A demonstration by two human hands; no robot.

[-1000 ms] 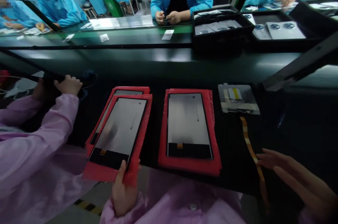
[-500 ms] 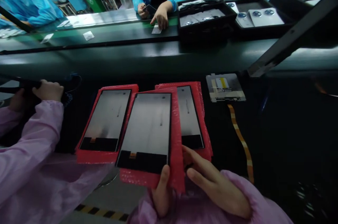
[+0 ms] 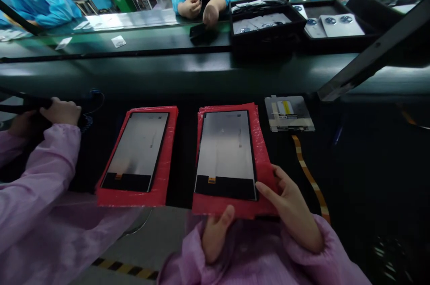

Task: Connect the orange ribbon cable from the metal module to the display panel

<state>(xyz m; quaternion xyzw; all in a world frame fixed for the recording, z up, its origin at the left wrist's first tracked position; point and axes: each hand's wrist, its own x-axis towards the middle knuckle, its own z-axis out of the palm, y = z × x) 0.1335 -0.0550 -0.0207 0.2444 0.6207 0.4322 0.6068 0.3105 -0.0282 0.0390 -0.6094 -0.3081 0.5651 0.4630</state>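
Marks on the display panels are unreadably small.

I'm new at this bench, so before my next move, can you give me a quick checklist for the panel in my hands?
1. Display panel lying square on its red bubble-wrap pad: ok.
2. Left hand and right hand at the pad, off the panel's face: ok.
3. Gap between this pad and the neighbouring panel on its own pad: ok.
4. Orange striped strip clear of the right hand: ok.
5. Small connector tab in good condition: cannot tell, too small.
6. Panel face free of marks: cannot tell, glare.
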